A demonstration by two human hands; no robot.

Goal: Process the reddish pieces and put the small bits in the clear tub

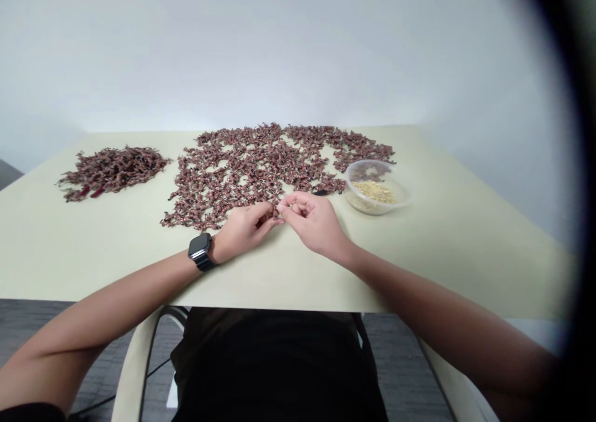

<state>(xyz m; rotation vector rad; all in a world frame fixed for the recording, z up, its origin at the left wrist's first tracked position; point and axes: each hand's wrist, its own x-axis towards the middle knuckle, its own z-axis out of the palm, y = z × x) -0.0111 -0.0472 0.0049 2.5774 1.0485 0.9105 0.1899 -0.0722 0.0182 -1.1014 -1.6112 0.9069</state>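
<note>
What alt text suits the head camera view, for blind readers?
Left hand and right hand are close together, fingers curled, before a reddish-brown spread of small pieces on a pale table. A smaller pile lies left; a clear bowl of yellowish bits stands right.

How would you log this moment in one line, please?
left hand: close beside right hand; held item: unclear; ahead: spread reddish-brown pieces; right side: clear bowl with yellowish bits; left side: dark heap

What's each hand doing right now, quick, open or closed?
Left hand: closed, seemingly pinching a small reddish-brown piece.
Right hand: closed in a pinch; whether it holds anything can't be told.
</note>
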